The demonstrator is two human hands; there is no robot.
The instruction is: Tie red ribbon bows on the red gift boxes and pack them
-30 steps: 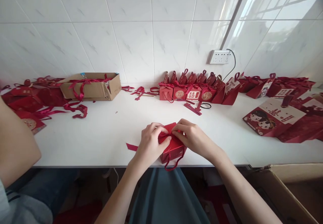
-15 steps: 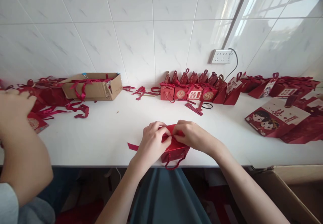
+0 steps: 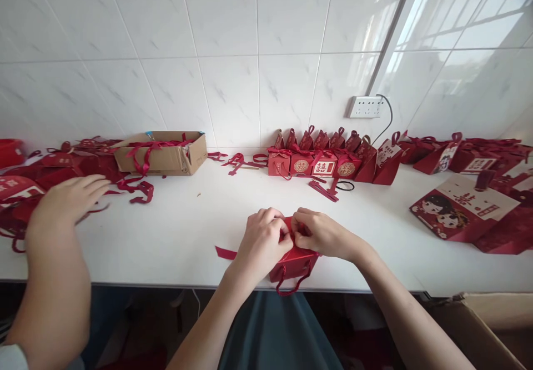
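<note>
A small red gift box with a dark red cord handle sits at the table's front edge. My left hand is over its top from the left, thumb and fingers pinched together. From the right, my right hand pinches at the middle of the same top, the two hands almost touching. A red ribbon runs out from under my left hand, its cut end lying on the table. Both hands appear to grip this ribbon on the lid; the exact spot is covered by my fingers.
A co-worker's hand reaches over red boxes at left. Behind stand a cardboard box of ribbons and a row of red gift boxes. More boxes lie at right, above an open carton.
The view has tilted up slightly, so everything sits lower. My hands stay at the box top, still pinching. The co-worker's hand has come down and rightward over the left boxes.
</note>
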